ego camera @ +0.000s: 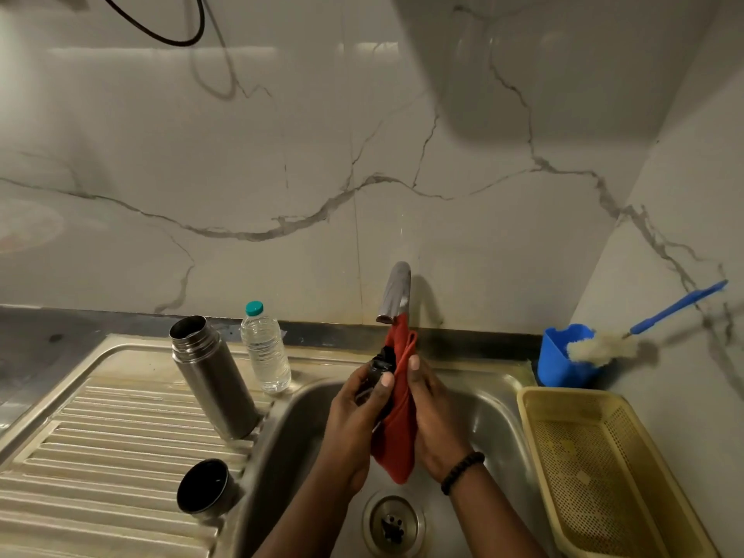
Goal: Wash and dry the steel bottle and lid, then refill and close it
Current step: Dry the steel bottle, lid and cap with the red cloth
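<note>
The steel bottle [215,378] stands open and upright on the ribbed draining board [80,457], left of the sink. A steel cup-shaped cap [204,488] lies on the board near its front, mouth towards me. Over the sink bowl [495,412] my left hand [356,416] grips a small dark lid [376,376]. My right hand [432,416] holds a red cloth [398,428] against the lid; the cloth hangs down between both hands. Part of the lid is hidden by the cloth and my fingers.
A clear plastic water bottle [265,350] with a teal cap stands behind the steel bottle. The tap spout [396,294] is above my hands. The drain [393,523] is below. A beige basket [604,469] sits right of the sink; a blue holder [557,360] with a bottle brush [604,348] stands behind it.
</note>
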